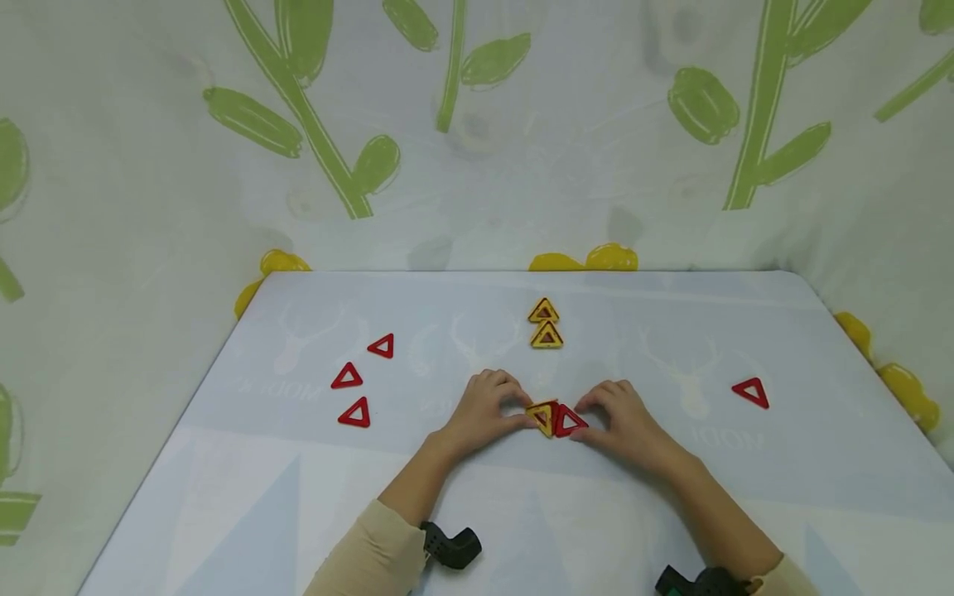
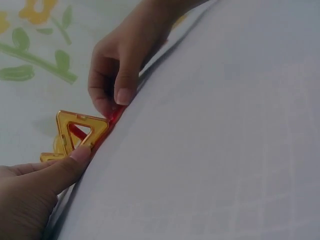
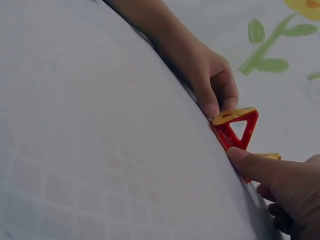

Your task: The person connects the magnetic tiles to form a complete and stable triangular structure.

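Both hands meet over the table around a small upright cluster of triangular magnetic tiles. With thumb and fingers my left hand (image 1: 483,414) pinches the cluster's yellow triangular tile (image 1: 550,428), which leans up in the left wrist view. A red triangular tile (image 3: 251,129) stands against the yellow one in the right wrist view. My right hand (image 1: 628,426) pinches the red side at the cluster's right, where a red triangle (image 1: 559,420) shows in the head view. Its thumb lies on the red lower edge in the right wrist view.
Beyond the hands are two yellow triangular pieces (image 1: 547,345) with reddish centres, one behind the other. Three red triangles lie to the left, the nearest red triangle (image 1: 367,414) among them. Another red triangle (image 1: 763,393) lies far right. A leaf-patterned wall (image 1: 566,190) borders the table (image 1: 358,513).
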### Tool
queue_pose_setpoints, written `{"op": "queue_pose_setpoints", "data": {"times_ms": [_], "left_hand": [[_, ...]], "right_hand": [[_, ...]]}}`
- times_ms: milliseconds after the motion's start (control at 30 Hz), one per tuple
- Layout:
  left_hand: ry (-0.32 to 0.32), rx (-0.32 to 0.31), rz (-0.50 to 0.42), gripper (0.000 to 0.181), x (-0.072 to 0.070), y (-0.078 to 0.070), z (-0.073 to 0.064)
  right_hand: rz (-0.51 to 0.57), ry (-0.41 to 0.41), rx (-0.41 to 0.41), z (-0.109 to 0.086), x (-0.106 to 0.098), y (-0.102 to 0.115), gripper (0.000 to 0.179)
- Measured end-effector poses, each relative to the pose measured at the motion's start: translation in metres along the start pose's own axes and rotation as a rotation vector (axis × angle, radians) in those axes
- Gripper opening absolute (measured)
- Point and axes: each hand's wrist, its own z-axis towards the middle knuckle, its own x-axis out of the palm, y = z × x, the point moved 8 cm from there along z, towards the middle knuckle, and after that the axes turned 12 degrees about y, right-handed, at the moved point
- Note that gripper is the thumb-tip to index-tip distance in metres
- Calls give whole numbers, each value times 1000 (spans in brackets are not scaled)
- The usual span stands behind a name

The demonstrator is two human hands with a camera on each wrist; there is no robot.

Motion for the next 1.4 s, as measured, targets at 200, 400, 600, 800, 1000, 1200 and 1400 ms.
{"op": "queue_pose_setpoints", "data": {"times_ms": [200, 400, 600, 800, 1000, 1200, 1400], "left_hand": [[-18, 35, 12, 24, -1, 0, -1], [-25, 49, 13, 23, -2, 1, -2], [-30, 37, -8, 22, -5, -1, -2], [-26, 35, -5, 22, -3, -2, -2], [-19, 29, -5, 22, -2, -4, -3], [-25, 43, 8, 22, -2, -6, -4], [-30, 58, 21, 23, -2, -6, -3]], "right_hand": [[-45, 17, 12, 1, 1, 1, 36], [-18, 19, 39, 2, 0, -2, 27], [-4, 14, 42, 4, -4, -4, 21], [-22, -116, -128, 0, -11, 3, 21], [56, -169, -224, -5, -9, 6, 26], [138, -196, -285, -7, -4, 10, 35], [166, -227, -247, -6, -2, 11, 36]]}}
